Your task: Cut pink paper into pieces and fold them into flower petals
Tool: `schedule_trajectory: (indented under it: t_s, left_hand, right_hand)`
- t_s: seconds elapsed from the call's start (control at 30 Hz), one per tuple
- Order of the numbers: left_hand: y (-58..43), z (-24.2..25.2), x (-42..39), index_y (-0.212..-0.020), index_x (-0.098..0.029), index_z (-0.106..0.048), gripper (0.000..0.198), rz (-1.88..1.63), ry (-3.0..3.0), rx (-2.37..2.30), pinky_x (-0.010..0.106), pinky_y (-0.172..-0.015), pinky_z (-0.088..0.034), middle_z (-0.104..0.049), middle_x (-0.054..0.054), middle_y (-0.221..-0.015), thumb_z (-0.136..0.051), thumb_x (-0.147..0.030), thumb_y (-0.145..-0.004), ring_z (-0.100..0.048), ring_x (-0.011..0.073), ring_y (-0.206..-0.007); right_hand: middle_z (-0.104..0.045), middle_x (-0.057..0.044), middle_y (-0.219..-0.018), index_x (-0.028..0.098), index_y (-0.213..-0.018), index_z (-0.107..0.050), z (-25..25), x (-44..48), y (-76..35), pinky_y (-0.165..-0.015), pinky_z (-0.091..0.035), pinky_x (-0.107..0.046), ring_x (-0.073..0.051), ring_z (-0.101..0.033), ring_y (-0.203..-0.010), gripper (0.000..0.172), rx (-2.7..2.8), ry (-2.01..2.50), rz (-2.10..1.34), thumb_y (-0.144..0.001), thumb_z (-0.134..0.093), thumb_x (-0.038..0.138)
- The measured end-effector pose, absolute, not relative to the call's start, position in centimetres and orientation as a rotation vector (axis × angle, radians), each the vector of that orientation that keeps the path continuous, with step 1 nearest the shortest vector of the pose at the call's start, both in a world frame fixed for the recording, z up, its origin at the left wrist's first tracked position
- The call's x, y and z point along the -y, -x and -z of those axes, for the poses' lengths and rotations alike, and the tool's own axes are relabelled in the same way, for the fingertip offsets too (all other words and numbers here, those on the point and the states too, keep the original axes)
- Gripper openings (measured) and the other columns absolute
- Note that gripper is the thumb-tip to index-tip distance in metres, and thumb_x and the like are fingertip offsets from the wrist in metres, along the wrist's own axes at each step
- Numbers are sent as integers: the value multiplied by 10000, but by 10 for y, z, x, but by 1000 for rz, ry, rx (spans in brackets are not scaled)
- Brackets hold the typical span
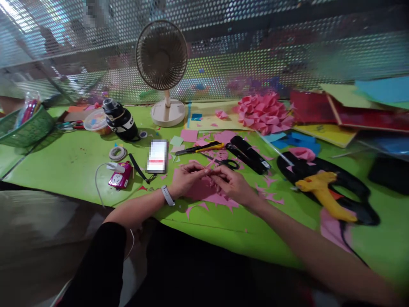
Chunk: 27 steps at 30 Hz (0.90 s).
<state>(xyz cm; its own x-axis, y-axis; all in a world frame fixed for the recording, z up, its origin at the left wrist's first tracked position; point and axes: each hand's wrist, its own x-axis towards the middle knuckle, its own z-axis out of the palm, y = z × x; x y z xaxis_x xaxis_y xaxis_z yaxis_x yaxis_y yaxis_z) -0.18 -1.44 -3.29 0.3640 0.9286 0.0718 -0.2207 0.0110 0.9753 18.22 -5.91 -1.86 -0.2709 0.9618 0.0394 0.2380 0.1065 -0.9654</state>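
My left hand [188, 178] and my right hand [234, 184] meet over the green table, fingertips pinched close together. What they pinch is too small and hidden to make out; pink paper shows around and beneath the fingers. Below them lies a pink paper sheet [204, 193] among cut scraps. Just beyond the fingers are black-handled scissors [232, 163] and a yellow-and-black utility knife [204, 147]. A black stapler [248, 154] rests beyond my right hand. Farther back sits a pile of folded pink paper pieces [263, 113].
A yellow glue gun [326, 194] lies on a black palette-shaped board [361, 207] at right. To the left are a phone [157, 157], a pink power adapter [120, 175] with a cable, a tape roll [117, 153] and a black bottle [120, 121]. A fan [168, 113] stands before the mesh partition.
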Motion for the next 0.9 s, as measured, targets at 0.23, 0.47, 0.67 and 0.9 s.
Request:
schedule_trajectory:
  t_s: [0.23, 0.47, 0.67, 0.9]
  left_hand:
    - [0, 30, 20, -777, -152, -731, 303, -1055, -1119, -729, 298, -775, -492, -676, 33, -837, -853, -409, -673, -613, 122, -777]
    - [0, 25, 21, -785, -152, -734, 333, -1010, -1095, -736, 273, -706, -473, -694, 36, -829, -848, -442, -669, -612, 112, -736]
    - [-1, 29, 19, -802, -154, -729, 363, -1003, -1064, -734, 274, -714, -482, -692, 27, -824, -861, -453, -642, -607, 100, -706]
    - [0, 35, 18, -817, -128, -733, 339, -1039, -1121, -749, 269, -743, -475, -683, 38, -838, -835, -427, -694, -607, 111, -761]
  right_hand:
    - [-684, -20, -723, 205, -1105, -615, 25, 60, -184, -371, -463, -254, -119, -556, -433, 403, 1590, 1234, -1315, -912, -577, 557]
    - [-645, -4, -657, 190, -1055, -622, 22, 58, -182, -406, -453, -252, -122, -546, -465, 422, 1554, 1219, -1327, -900, -581, 580]
    - [-659, -10, -677, 193, -1075, -622, 21, 59, -182, -382, -435, -252, -119, -536, -445, 428, 1543, 1198, -1354, -899, -582, 581]
    - [-733, -68, -890, 200, -1017, -653, 25, 60, -184, -685, -588, -336, -201, -706, -766, 323, 1612, 1253, -1075, -894, -636, 498]
